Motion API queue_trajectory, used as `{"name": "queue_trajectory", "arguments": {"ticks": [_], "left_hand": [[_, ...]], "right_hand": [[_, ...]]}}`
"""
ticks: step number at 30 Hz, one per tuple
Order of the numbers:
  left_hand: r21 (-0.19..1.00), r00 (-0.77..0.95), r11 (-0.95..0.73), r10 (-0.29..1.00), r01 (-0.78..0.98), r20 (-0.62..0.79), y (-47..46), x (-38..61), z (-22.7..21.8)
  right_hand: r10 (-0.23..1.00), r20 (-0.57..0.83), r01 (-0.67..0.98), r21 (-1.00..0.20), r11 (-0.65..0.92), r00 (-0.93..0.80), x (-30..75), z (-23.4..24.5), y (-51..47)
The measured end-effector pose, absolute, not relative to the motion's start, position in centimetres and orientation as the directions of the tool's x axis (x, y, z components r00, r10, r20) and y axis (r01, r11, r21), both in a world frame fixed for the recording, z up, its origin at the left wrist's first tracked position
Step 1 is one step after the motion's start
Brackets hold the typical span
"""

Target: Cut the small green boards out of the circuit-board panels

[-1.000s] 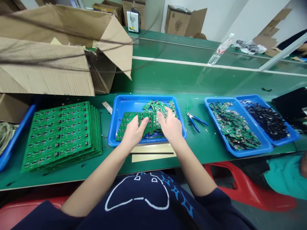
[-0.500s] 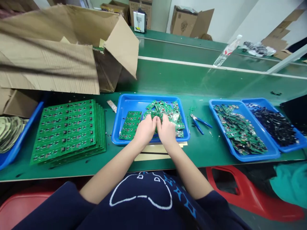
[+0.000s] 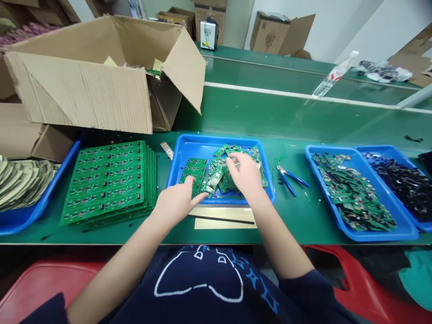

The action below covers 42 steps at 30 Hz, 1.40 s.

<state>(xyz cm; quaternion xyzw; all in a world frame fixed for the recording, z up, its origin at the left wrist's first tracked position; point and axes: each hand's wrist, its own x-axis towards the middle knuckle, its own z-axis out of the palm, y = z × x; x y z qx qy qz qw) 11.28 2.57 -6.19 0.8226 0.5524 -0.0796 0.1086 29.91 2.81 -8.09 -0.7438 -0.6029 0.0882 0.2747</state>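
Note:
My left hand (image 3: pixel 176 201) is at the front left edge of the blue tray (image 3: pixel 171 173), thumb and forefinger spread apart. It is beside a green circuit board panel (image 3: pixel 195 170) lying in the tray; whether it touches the panel I cannot tell. Over the heap of small circuit boards (image 3: pixel 216 176) in the same tray is my right hand (image 3: pixel 245 173), fingers bent and apart, with nothing visibly gripped. Its palm side is hidden.
Left of the tray stands a stack of large circuit board panels (image 3: pixel 108 180), below an open cardboard box (image 3: pixel 87 94). Blue-handled cutters (image 3: pixel 290 179) lie to the right. Farther right are a tray of small boards (image 3: pixel 354 191) and one of black parts (image 3: pixel 401 182). Paper strips (image 3: pixel 219 223) lie in front.
My hands were together over the tray around a green board piece; now they are apart, the left moved left and nearer, the right over the heap. The view has shifted slightly.

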Motion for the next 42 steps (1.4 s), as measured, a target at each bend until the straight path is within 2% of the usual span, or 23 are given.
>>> {"name": "queue_trajectory", "arguments": {"ticks": [2,7,9,11,14,17,20,22,24,26,29,33,35,38,40,42], "left_hand": [[0.099,0.380,-0.367,0.887,0.925,-0.262,1.6,10.7,-6.8],[0.144,0.392,-0.365,0.879,0.920,-0.271,0.4,10.3,-7.8],[0.207,0.390,-0.343,0.884,0.916,-0.259,0.4,9.9,-7.8],[0.294,0.356,-0.286,0.907,0.912,-0.224,0.5,9.3,-7.8],[0.429,0.266,-0.175,0.950,0.886,-0.162,1.1,8.1,-7.9],[0.570,0.222,-0.107,0.965,0.815,-0.137,1.9,7.5,-8.3],[0.805,0.244,-0.069,0.965,0.589,-0.096,2.4,8.3,-8.3],[0.931,0.208,0.004,0.974,0.366,-0.086,2.6,9.4,-7.8],[0.974,0.131,0.076,0.986,0.213,-0.105,2.8,10.5,-7.2],[0.978,0.095,0.111,0.987,0.176,-0.129,3.0,11.3,-6.8],[0.969,0.151,0.081,0.981,0.235,-0.119,3.4,11.7,-6.8],[0.915,0.147,-0.046,0.989,0.401,-0.014,3.4,12.0,-7.6],[0.868,0.128,-0.070,0.992,0.491,0.007,3.2,12.3,-8.0],[0.794,0.119,-0.106,0.992,0.599,0.042,2.7,12.8,-8.5],[0.760,0.123,-0.135,0.990,0.636,0.073,2.6,12.9,-8.8],[0.718,0.080,-0.135,0.991,0.682,0.110,2.9,12.4,-9.0]], "right_hand": [[0.988,0.114,0.864,-0.502,-0.032,0.102,28.3,-8.2,5.1],[0.995,-0.098,0.937,-0.349,-0.007,-0.029,24.6,-8.7,10.2],[0.989,-0.128,0.921,-0.389,0.025,-0.081,24.6,-8.9,10.9],[0.991,-0.089,0.860,-0.508,0.043,-0.102,25.5,-9.2,11.1],[1.000,-0.024,0.636,-0.772,-0.009,-0.014,27.8,-9.5,10.5],[0.985,-0.059,0.269,-0.958,-0.102,0.161,29.4,-9.5,9.0],[0.950,-0.110,-0.028,-0.994,-0.107,0.292,29.4,-9.2,7.0],[0.941,-0.116,-0.113,-0.990,-0.084,0.319,28.9,-8.9,5.5],[0.948,-0.120,-0.145,-0.986,-0.079,0.296,28.4,-8.4,4.2],[0.965,-0.140,-0.137,-0.984,-0.112,0.220,28.3,-7.9,3.1],[0.975,-0.187,-0.029,-0.982,-0.185,0.122,28.8,-7.3,2.0],[0.966,-0.104,0.303,-0.936,-0.176,0.237,29.1,-7.1,1.4],[0.960,-0.037,0.486,-0.857,-0.174,0.278,28.7,-7.3,1.3],[0.944,0.009,0.721,-0.648,-0.245,0.330,27.7,-7.7,1.3],[0.934,0.024,0.797,-0.530,-0.289,0.355,27.5,-7.9,1.4],[0.915,0.048,0.800,-0.505,-0.324,0.400,28.2,-8.1,1.4]]}}
